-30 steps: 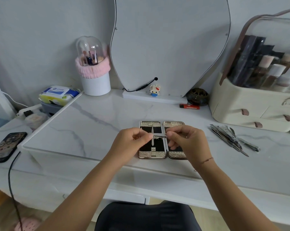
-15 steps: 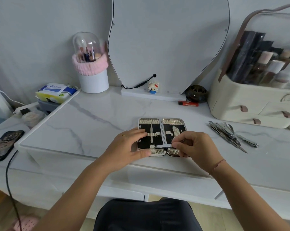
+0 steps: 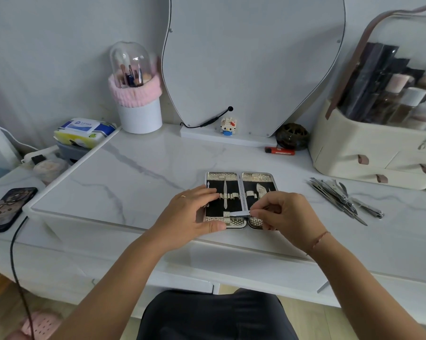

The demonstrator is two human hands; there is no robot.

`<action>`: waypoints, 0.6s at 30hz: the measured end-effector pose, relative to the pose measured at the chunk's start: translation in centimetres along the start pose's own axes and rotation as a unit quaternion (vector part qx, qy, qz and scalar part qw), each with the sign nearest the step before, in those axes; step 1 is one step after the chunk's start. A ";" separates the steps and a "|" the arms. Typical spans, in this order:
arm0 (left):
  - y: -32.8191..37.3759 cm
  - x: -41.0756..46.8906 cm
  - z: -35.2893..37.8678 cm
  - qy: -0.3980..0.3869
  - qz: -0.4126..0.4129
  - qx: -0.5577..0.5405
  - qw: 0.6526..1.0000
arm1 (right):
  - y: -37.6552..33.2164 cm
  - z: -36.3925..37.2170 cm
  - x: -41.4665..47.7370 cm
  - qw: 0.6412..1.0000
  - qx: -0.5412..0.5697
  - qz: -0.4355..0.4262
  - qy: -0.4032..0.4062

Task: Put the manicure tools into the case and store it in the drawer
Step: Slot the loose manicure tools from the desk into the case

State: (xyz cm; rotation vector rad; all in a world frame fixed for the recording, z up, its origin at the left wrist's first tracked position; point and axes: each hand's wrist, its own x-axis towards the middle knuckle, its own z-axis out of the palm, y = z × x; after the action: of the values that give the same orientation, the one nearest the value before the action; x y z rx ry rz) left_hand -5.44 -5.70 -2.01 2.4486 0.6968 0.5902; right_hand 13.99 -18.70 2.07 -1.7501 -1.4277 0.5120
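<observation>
The manicure case (image 3: 241, 176) lies open and flat on the marble desk, black inside with pale elastic loops. A few tools sit in its loops. My left hand (image 3: 194, 212) rests on the case's left half, thumb at its front edge, holding it down. My right hand (image 3: 284, 213) pinches a thin metal tool (image 3: 240, 213), which lies sideways across the case's lower hinge with its tip at a small loop. A pile of loose metal manicure tools (image 3: 339, 196) lies on the desk to the right of the case.
A cream cosmetics organiser (image 3: 368, 153) with small drawers stands at the back right. A mirror (image 3: 253, 57), brush holder (image 3: 139, 111), red lighter (image 3: 279, 150) and dark ornament (image 3: 291, 136) line the back. Wipes (image 3: 84, 130) and a phone (image 3: 7, 207) lie left.
Both hands came down from above the case. My left hand let go of the tool and settled on the case's left half. My right hand brought the tool low to the case's front.
</observation>
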 end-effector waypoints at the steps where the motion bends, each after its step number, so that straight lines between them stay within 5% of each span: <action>1: -0.1 0.0 0.1 0.000 -0.003 0.002 1.000 | -0.1 0.3 0.1 1.000 0.007 -0.004 -0.002; 10: -0.1 0.1 0.2 0.004 -0.004 0.025 1.000 | -0.9 1.9 2.1 0.995 -0.034 -0.016 -0.089; 14: -0.5 0.2 0.4 0.006 -0.004 0.014 1.000 | -0.5 0.8 2.6 0.981 0.088 0.029 -0.170; 18: -0.8 0.3 0.5 0.008 -0.007 0.005 1.000 | -0.3 0.3 2.6 0.976 0.140 0.042 -0.162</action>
State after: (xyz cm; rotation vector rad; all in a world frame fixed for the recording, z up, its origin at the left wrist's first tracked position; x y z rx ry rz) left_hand -5.21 -5.15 -2.75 2.4481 0.7253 0.6020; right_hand 14.32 -16.12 2.63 -1.5522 -1.4206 1.0333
